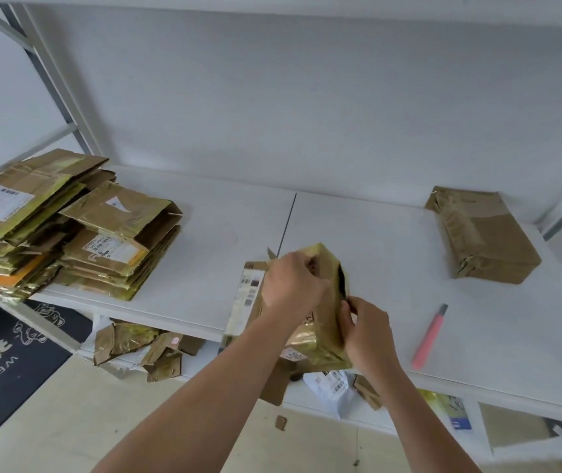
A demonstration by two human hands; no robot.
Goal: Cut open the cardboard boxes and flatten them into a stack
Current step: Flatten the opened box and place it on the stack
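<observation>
White table [358,233] against a plain wall.
Item 1: taped box [320,322], in work; left grip [291,283] curled over its top, right grip [366,331] pinching its split edge. Opened, not yet flat.
Item 2: flattened stack [68,223], far left of both grips; most of the job looks done.
Item 3: sealed box [484,233], beyond the right grip; untouched.
Item 4: pink cutter [430,337], just right of the right grip, lying unused.

Your work surface: white shelf board [358,240], seam running down middle. At 9 o'clock, stack of flattened boxes [54,227], overhanging left edge. At 2 o'clock, taped closed box [481,233], lying alone. At 4 o'clock, pink utility knife [430,336], near front edge, well apart from the box.
</observation>
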